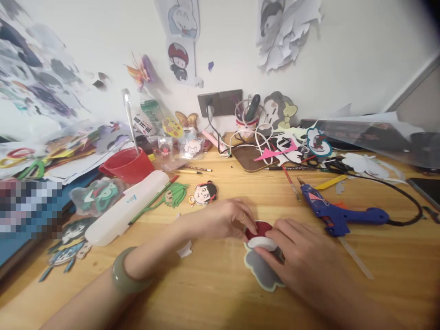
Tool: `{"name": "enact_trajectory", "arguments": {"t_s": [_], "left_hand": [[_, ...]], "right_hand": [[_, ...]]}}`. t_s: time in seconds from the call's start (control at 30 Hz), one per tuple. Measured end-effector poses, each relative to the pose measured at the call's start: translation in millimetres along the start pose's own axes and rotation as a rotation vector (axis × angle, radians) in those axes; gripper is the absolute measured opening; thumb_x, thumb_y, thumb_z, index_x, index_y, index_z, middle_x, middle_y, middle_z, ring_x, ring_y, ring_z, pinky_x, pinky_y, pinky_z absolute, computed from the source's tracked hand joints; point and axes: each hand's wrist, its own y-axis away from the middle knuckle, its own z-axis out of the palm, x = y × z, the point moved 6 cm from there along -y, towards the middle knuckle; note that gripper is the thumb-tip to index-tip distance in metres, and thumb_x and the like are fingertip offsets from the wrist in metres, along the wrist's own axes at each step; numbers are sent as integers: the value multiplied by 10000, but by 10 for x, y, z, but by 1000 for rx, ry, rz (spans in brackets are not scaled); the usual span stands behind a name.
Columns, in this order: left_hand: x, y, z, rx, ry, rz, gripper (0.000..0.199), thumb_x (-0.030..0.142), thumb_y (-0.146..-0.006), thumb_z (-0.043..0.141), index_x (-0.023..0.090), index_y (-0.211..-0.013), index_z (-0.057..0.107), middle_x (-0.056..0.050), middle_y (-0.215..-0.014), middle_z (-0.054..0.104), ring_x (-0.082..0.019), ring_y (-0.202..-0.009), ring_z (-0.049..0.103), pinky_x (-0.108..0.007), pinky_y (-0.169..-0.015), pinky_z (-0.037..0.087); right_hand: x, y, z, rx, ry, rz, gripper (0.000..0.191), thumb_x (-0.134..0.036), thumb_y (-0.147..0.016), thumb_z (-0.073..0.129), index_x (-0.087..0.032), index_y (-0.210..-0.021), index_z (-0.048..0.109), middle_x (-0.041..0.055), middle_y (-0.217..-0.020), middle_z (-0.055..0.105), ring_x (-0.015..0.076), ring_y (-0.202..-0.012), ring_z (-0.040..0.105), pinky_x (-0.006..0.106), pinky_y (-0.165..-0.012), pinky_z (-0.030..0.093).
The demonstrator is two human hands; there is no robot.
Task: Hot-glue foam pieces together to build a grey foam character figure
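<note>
A flat paper cutout lies near the front middle of the desk, with a grey lower part and a pale green edge. At its top is a dark red piece with a white band below it. My left hand, fingers bent, pinches the red piece at its upper left edge. From the right, my right hand grips the cutout, thumb along the white band and fingers over the red part. My fingers hide part of the right side.
A blue glue gun lies right, its cord looping behind. Small character cutouts, a white case and a red cup stand left. Pencils, cables and paper scraps crowd the back. A phone lies at the right edge.
</note>
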Motion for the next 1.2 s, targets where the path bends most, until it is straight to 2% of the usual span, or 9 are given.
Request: {"name": "enact_trajectory", "arguments": {"t_s": [0.3, 0.4, 0.57, 0.73, 0.83, 0.9, 0.93, 1.07, 1.2], "left_hand": [[68, 24, 49, 39, -187, -43, 129, 152, -772, 640, 168, -900, 658, -5, -895, 642, -136, -869, 510, -235, -793, 398], [183, 32, 94, 42, -355, -61, 116, 162, -818, 578, 182, -907, 650, 2, -893, 642, -157, -894, 498, -259, -798, 399], [341, -27, 249, -16, -677, -89, 206, 140, -882, 444, 124, -748, 600, -49, -810, 600, -182, -812, 497, -286, -703, 425], [393, -75, 312, -51, -688, -147, 143, 94, -882, 417, 109, -855, 558, -49, -838, 563, -154, -723, 511, -257, -608, 435], [397, -92, 301, -32, -682, -211, 115, 67, -844, 469, 133, -822, 561, -25, -796, 550, -140, -662, 503, -243, -554, 414], [379, -106, 311, -37, -690, -261, 120, 57, -813, 500, 141, -756, 563, -19, -770, 543, -132, -625, 496, -238, -519, 389], [367, -114, 317, -36, -691, -283, 120, 54, -801, 510, 143, -738, 562, -18, -762, 542, -128, -610, 493, -235, -505, 375], [323, -138, 339, -6, -713, -330, 115, 61, -793, 505, 143, -729, 554, -18, -742, 543, -131, -600, 498, -236, -487, 349], [296, -154, 351, 10, -642, -361, 152, 77, -823, 463, 173, -867, 573, -14, -773, 562, -140, -652, 530, -235, -534, 375]], "right_hand": [[-5, -19, -18, 21, 10, 43, 160, -308, -787, 547, -186, -690, 584, 32, -679, 559, 216, -670, 502, 344, -613, 324], [18, -28, -28, -28, -49, 18, 125, -293, -772, 585, -170, -766, 601, 33, -734, 578, 214, -709, 519, 347, -642, 361], [56, 19, 21, -143, -147, -28, 105, -173, -813, 527, -156, -870, 613, 55, -830, 591, 210, -769, 532, 346, -665, 422], [86, 70, -26, -200, -194, -48, 124, -144, -811, 522, -187, -879, 616, 38, -837, 614, 198, -761, 557, 335, -648, 457], [336, 81, -253, -194, -263, -29, 202, -188, -864, 432, -246, -870, 625, -12, -844, 650, 167, -791, 585, 319, -710, 471], [698, 95, -495, -54, -117, 71, 244, -223, -873, 388, -248, -960, 615, -3, -967, 657, 186, -900, 587, 355, -789, 463], [891, 116, -568, -38, -9, 117, 259, -236, -865, 387, -250, -997, 609, 5, -1015, 646, 203, -918, 584, 377, -791, 463], [1411, 216, -514, -188, 237, 59, 353, -108, -737, 402, -182, -1014, 606, 81, -1049, 608, 261, -980, 551, 432, -835, 435], [1485, 253, -357, -216, 280, -13, 423, -56, -699, 399, -187, -1051, 592, 74, -1072, 608, 249, -957, 561, 412, -818, 436]]}}
